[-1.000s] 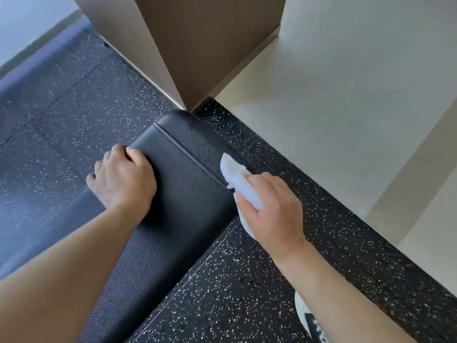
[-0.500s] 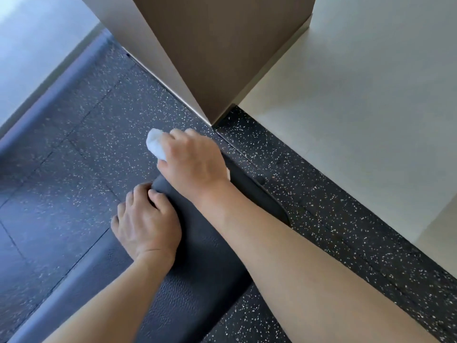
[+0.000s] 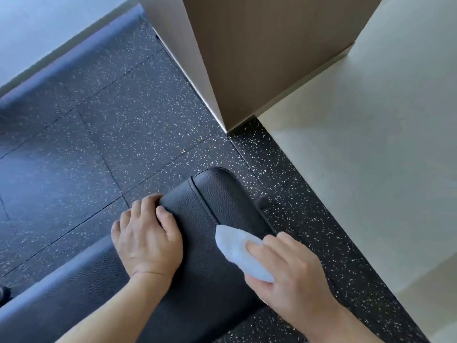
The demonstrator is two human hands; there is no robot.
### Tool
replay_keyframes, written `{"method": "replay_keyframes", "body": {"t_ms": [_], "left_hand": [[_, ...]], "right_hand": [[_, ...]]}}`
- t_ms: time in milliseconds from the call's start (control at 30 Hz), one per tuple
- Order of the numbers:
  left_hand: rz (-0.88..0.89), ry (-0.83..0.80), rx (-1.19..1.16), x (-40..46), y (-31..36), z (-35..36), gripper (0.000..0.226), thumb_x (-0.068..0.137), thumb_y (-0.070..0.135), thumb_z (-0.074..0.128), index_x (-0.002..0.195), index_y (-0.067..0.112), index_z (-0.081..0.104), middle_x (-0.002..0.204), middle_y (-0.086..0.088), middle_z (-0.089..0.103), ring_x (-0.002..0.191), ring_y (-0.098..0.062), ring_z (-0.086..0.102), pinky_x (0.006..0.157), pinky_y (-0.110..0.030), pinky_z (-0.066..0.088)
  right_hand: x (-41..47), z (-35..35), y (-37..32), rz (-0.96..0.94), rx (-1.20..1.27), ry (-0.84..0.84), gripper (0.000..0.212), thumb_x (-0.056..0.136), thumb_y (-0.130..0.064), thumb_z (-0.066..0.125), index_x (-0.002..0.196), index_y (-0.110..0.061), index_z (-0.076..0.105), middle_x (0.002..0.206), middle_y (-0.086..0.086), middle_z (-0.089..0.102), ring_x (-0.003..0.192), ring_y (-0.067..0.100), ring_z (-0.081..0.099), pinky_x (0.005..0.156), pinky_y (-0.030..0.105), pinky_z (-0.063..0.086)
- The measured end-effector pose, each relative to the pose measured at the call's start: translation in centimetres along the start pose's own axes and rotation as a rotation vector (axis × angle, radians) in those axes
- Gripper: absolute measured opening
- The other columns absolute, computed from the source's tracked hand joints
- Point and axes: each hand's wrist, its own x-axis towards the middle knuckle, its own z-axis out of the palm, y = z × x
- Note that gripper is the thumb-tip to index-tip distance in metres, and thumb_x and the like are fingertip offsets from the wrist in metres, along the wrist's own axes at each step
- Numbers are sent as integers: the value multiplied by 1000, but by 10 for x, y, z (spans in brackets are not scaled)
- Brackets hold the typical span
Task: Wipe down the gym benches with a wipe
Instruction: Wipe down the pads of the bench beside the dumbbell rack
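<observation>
A black padded gym bench [image 3: 215,194] runs from the lower left to its rounded far end near the middle of the view. My left hand [image 3: 146,240] grips the bench's left edge, fingers curled over the side. My right hand [image 3: 291,276] holds a folded white wipe [image 3: 237,248] between thumb and fingers, pressing it on the pad near the right edge. Part of the wipe is hidden under my fingers.
Dark speckled rubber floor [image 3: 111,134] surrounds the bench. A brown wall corner [image 3: 247,58] stands just beyond the bench's far end. A pale smooth floor [image 3: 371,157] lies to the right. A light skirting strip [image 3: 49,45] runs along the far left.
My right hand has carried the wipe from the bench's far end back toward me to the right side of the pad. My left hand keeps its grip on the left edge.
</observation>
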Motion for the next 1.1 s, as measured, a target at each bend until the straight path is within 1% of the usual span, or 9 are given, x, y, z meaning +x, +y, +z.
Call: {"method": "replay_keyframes", "body": {"t_ms": [100, 200, 300, 433, 500, 600, 733, 900, 1100], "left_hand": [[-4, 4, 4, 1, -2, 1, 40, 97, 34, 31, 116, 19, 62, 108, -10, 67, 102, -39, 56, 99, -54, 38], [0, 4, 15, 1, 0, 1, 40, 97, 34, 32, 116, 18, 62, 107, -11, 66, 102, -40, 57, 97, -54, 38], [4, 14, 20, 1, -1, 2, 38, 97, 33, 33, 116, 19, 62, 107, -11, 67, 102, -40, 57, 96, -53, 38], [6, 10, 24, 1, -2, 3, 39, 97, 34, 32, 117, 19, 62, 111, -10, 67, 102, -39, 57, 98, -52, 36], [11, 12, 27, 0, -1, 3, 40, 97, 35, 31, 117, 19, 62, 111, -10, 67, 103, -39, 57, 99, -52, 36], [7, 10, 15, 0, -1, 2, 40, 98, 36, 30, 118, 20, 62, 111, -9, 67, 104, -38, 56, 101, -53, 37], [-1, 6, 0, -1, -3, 3, 39, 99, 36, 30, 118, 21, 60, 111, -7, 66, 106, -37, 56, 104, -54, 38], [8, -1, -1, 0, -2, 4, 40, 99, 37, 29, 118, 22, 61, 112, -7, 67, 107, -36, 55, 105, -54, 37], [5, 10, -1, 0, -3, 5, 36, 99, 36, 31, 117, 24, 60, 111, -5, 67, 105, -35, 55, 104, -54, 38]], "right_hand": [[28, 5, 5, -74, 14, -11, 6, 81, -17, 71, 85, -13, 70, 77, -6, 40, 70, 14, 28, 52, 32, 40], [92, 22, 1, -41, 61, -17, 13, 79, -23, 74, 86, -14, 68, 73, -2, 50, 66, 21, 46, 50, 35, 45], [159, 40, -7, 25, 131, -63, 15, 83, -29, 70, 86, -16, 64, 76, -1, 59, 69, 27, 56, 53, 34, 40], [197, 62, -3, 74, 119, -130, 33, 90, -33, 69, 74, -21, 44, 70, -6, 48, 65, 29, 49, 56, 36, 32], [188, 59, -2, 76, 133, -75, 33, 91, -35, 67, 75, -24, 40, 72, -9, 45, 65, 24, 44, 57, 33, 28], [153, 43, -2, 109, 148, 30, 22, 93, -40, 60, 82, -28, 45, 78, -14, 40, 68, 17, 41, 56, 31, 30], [80, 20, 2, 83, 100, 41, 15, 91, -28, 71, 99, -23, 59, 83, -14, 39, 72, 16, 45, 57, 30, 42], [1, 0, 7, 66, 57, 25, 22, 84, -20, 81, 102, -19, 68, 82, -6, 48, 71, 19, 44, 59, 30, 45], [28, 9, 7, 34, 68, 37, 16, 83, -21, 76, 94, -18, 65, 81, -6, 46, 70, 17, 46, 55, 31, 46]]}}
